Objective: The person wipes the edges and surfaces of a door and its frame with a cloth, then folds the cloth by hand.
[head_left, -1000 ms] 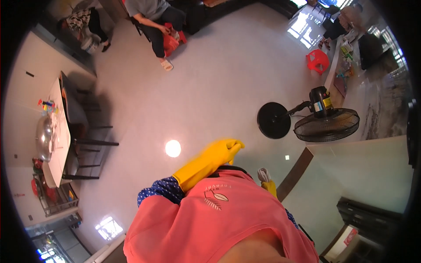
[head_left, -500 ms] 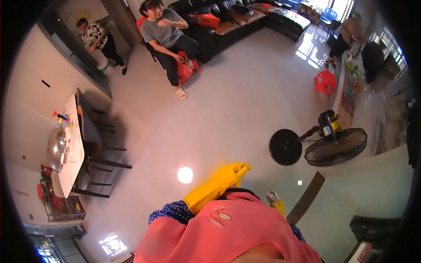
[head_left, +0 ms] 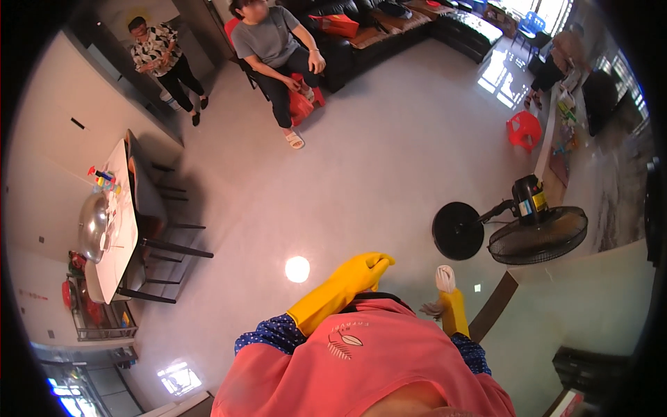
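Noted pale cloth [head_left: 445,278] gripped in right hand [head_left: 454,307], on wearer's side of black fan [head_left: 538,233]; with long axis toward fan base [head_left: 458,231]; found left hand [head_left: 358,273] farther left of fan — loosely curled; cannot tell whether empty.

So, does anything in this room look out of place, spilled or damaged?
Nothing stands out. The fan seems to lean, but the wide lens probably causes that; the round bright patch on the floor looks like reflected light, not liquid.
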Available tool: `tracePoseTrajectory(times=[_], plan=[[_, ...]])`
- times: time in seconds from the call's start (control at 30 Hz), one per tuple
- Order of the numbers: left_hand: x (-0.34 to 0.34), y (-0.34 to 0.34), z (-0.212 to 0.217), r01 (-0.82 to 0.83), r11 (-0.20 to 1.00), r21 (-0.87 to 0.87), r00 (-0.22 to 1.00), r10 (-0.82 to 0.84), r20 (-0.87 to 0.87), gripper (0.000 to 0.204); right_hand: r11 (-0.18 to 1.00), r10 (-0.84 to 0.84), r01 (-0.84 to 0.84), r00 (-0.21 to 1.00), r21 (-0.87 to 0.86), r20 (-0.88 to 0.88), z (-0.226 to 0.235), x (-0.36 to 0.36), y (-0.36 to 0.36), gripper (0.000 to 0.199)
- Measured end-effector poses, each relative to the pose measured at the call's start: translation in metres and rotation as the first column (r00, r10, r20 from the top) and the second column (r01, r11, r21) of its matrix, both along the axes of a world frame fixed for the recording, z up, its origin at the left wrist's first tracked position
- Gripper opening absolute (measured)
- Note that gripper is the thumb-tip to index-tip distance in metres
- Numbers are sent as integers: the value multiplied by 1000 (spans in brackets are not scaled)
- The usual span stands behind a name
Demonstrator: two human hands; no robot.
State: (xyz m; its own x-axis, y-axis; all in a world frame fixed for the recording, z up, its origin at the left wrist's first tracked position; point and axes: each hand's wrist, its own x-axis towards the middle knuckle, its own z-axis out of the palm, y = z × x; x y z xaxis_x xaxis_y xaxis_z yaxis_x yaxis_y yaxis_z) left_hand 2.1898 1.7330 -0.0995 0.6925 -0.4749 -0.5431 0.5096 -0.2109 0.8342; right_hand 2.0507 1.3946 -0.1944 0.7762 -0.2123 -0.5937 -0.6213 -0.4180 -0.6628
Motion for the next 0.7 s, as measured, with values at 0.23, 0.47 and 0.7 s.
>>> tracePoseTrajectory(times=[0.23,0.47,0.7], plan=[[-1,-2,8,17,993,113,998,-23,51,34,805,455,-507,861,-308,-229,-92,67,7,32],[-9,-5,8,-14,985,172,996,-2,94,36,597,783,-537,224,-597,581,-122,49,-6,43],[-24,1,13,-44,987,154,998,52,-47,36,639,733,-702,680,-315,-29,-122,54,-18,57]])
